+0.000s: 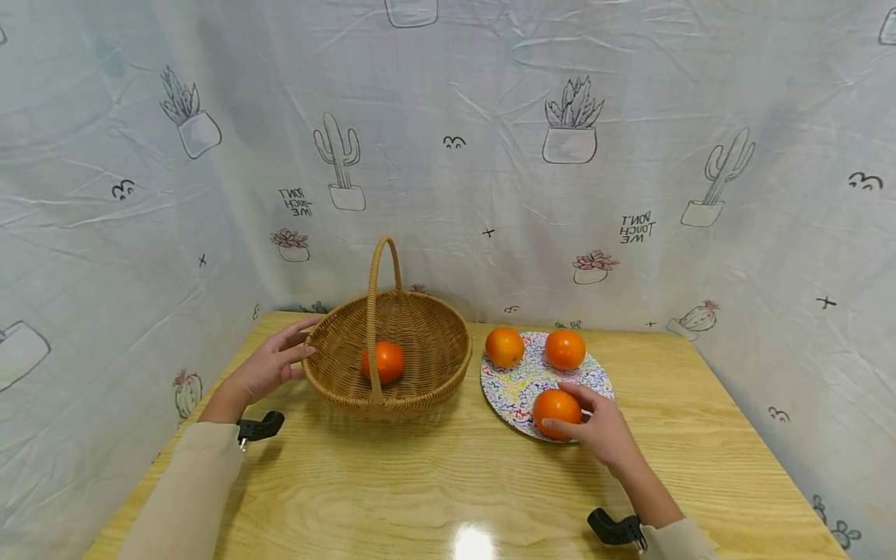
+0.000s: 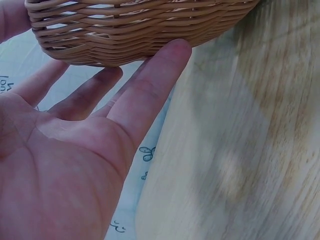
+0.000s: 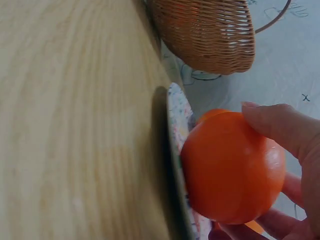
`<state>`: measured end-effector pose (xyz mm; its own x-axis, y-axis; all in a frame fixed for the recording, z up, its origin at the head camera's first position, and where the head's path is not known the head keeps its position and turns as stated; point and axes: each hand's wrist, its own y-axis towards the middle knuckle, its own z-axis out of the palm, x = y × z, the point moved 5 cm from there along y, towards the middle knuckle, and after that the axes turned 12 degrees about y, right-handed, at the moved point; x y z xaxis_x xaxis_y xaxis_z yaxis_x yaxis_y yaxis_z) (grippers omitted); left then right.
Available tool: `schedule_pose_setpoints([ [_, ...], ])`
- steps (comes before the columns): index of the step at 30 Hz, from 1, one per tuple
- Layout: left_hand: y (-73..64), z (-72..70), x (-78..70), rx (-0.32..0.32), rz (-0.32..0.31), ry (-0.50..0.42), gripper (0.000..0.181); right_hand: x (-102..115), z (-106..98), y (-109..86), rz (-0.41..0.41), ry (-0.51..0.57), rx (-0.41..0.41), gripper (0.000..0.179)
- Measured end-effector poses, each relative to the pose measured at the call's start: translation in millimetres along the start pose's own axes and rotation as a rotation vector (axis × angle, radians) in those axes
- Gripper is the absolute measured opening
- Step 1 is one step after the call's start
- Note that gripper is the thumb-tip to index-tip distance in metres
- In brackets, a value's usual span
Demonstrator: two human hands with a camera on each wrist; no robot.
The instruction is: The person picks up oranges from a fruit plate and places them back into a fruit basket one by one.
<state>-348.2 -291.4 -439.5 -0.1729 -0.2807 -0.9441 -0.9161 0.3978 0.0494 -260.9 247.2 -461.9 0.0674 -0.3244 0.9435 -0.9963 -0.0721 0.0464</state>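
An orange (image 1: pixel 553 412) lies at the near edge of a round patterned plate (image 1: pixel 514 397). My right hand (image 1: pixel 602 424) holds that orange, thumb on one side and fingers round the other; in the right wrist view the same orange (image 3: pixel 232 167) touches the plate. Two more oranges, one at the left (image 1: pixel 505 347) and one at the right (image 1: pixel 565 349), sit on the plate's far part. A wicker basket (image 1: pixel 427 342) with a tall handle contains one orange (image 1: pixel 386 362). At the basket's left side my left hand (image 1: pixel 269 365) touches the wicker wall with mostly straight fingers (image 2: pixel 150 90).
Basket and plate stand side by side on a wooden table (image 1: pixel 420 482), with the basket at the left. A pale curtain (image 1: pixel 476 194) printed with potted plants hangs behind and along both sides. A black wrist camera (image 1: pixel 260 426) sits on each forearm.
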Motion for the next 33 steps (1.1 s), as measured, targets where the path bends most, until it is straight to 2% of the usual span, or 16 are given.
schedule_pose_setpoints([
  [5,0.8,1.6,-1.3,0.0,0.006,-0.017,0.067,-3.0,0.2,-2.5,0.037,0.013,-0.027,0.073],
  [12,2.7,1.4,-0.6,0.007,0.01,-0.017,0.065,-7.1,0.2,-2.1,0.034,0.007,-0.052,0.073],
  [22,0.3,-1.7,3.8,0.003,0.009,-0.016,0.067,-9.1,3.3,0.6,0.017,-0.019,-0.041,0.074],
  [33,1.1,-0.5,0.2,0.006,0.008,-0.025,0.068,-8.0,1.8,-1.1,0.027,-0.022,-0.037,0.073],
])
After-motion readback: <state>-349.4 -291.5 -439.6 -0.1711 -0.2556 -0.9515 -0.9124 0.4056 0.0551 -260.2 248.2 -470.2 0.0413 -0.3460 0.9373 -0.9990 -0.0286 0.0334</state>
